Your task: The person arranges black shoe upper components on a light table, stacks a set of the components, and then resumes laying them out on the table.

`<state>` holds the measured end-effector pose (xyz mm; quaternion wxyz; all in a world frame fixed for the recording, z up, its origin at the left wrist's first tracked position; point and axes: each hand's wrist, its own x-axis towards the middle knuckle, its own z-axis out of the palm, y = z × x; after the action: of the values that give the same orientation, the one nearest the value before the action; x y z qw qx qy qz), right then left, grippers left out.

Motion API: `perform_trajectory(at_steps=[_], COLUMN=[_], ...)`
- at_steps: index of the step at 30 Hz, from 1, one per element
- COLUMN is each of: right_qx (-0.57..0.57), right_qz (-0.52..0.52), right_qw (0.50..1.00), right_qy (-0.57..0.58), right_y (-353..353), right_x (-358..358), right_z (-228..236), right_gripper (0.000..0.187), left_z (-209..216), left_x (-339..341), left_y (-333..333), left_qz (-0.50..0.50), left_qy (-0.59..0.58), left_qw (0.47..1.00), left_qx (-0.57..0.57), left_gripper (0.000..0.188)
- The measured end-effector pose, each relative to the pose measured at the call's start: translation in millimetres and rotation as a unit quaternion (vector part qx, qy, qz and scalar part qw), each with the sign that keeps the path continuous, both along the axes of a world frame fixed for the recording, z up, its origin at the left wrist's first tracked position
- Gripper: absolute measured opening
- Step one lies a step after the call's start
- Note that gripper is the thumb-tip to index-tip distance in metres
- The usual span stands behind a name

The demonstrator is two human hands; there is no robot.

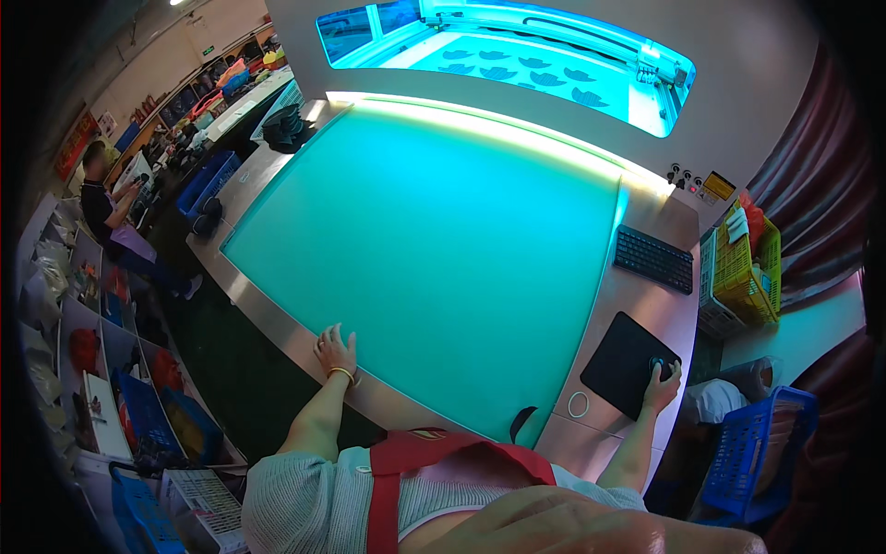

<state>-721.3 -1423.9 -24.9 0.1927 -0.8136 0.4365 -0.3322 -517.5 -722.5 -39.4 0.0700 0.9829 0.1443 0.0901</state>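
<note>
My right hand [663, 388] is wrapped over a dark computer mouse [658, 364] on a black mouse pad [620, 358], at the right side of the worktable. On the table's near left rim rests my left hand [335, 353], fingers spread and holding nothing, a yellowish bangle at its wrist. Between the hands spreads the teal-lit work surface [425, 249]. A small black curved piece [523, 423] lies at its near edge. Beside the mouse pad is a pale ring [579, 404]. Beyond the pad sits a black keyboard [653, 259].
Behind the table stands a large machine [757, 65]; its window [544, 69] shows several dark leaf-like shapes. Black pieces [288, 127] are heaped at the far left corner. Yellow [749, 272] and blue crates [752, 457] stand right. Another person [115, 212] stands left, near shelves.
</note>
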Motion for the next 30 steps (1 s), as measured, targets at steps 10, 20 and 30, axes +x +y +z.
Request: perform_trajectory(at_steps=[10,20,30], right_qx=[-0.006,-0.002,0.005], right_qz=[-0.001,-0.002,-0.002], right_qw=[1.000,1.000,1.000], right_qy=[-0.011,-0.011,-0.016], right_y=[-1,-2,-1], right_x=[1,1,0], right_z=[-1,-3,-2], right_gripper=[0.054,0.055,0.055], left_z=[-2,-5,-1], left_x=[1,-1,0], left_y=[1,3,0], left_qz=[-0.005,-0.007,-0.004], left_qy=[-0.005,-0.015,-0.006], left_qw=[1.000,1.000,1.000], left_qx=[-0.002,0.008,0.009], left_gripper=[0.054,0.053,0.053])
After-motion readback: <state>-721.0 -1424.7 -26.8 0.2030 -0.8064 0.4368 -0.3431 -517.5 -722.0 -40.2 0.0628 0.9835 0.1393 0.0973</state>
